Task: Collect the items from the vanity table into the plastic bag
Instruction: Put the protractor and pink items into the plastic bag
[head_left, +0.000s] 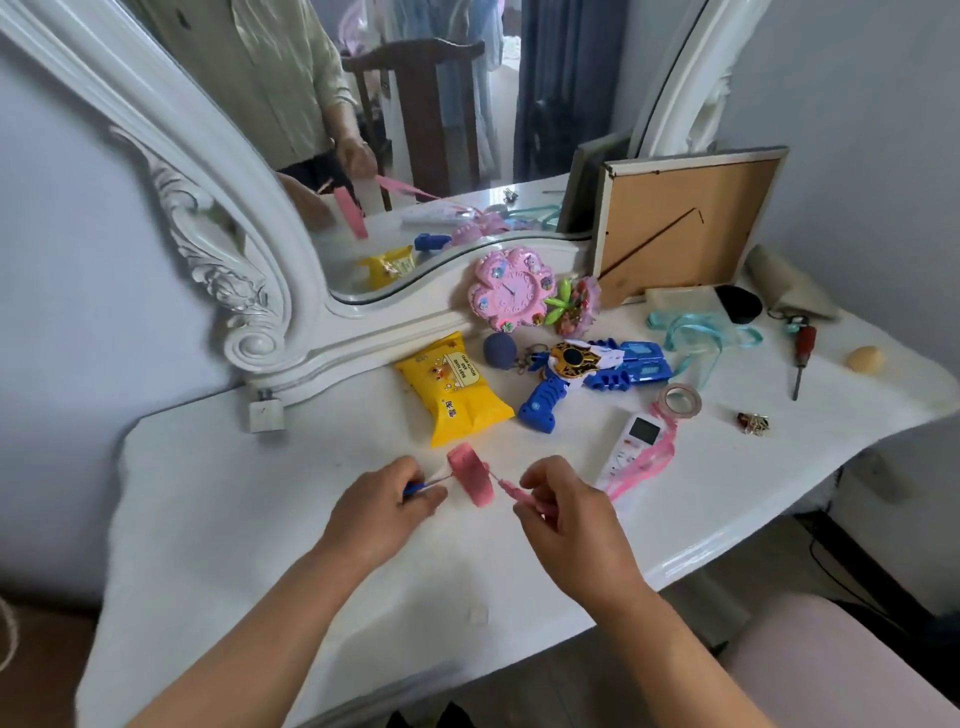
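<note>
Two hands hold small things above the table (208, 467): the left hand (387, 501) pinches a blue-handled tool, the right hand (563, 512) grips a pink ribbon (506, 489), with a blurred pink strip (470, 474) between them, possibly attached. No bag shows. The ribbon trails round the remote (631, 448), so lifting could drag it off the edge.

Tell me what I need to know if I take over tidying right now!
Left hand grips a blue-handled tool with a pink strip on it. Right hand pinches a pink ribbon that trails past the white remote.
No plastic bag is in view, so nothing shows as packed.
Still on the vanity table: yellow wipes pack, blue toy gun, pink clock, tape roll, screwdriver, teal ribbon.
</note>
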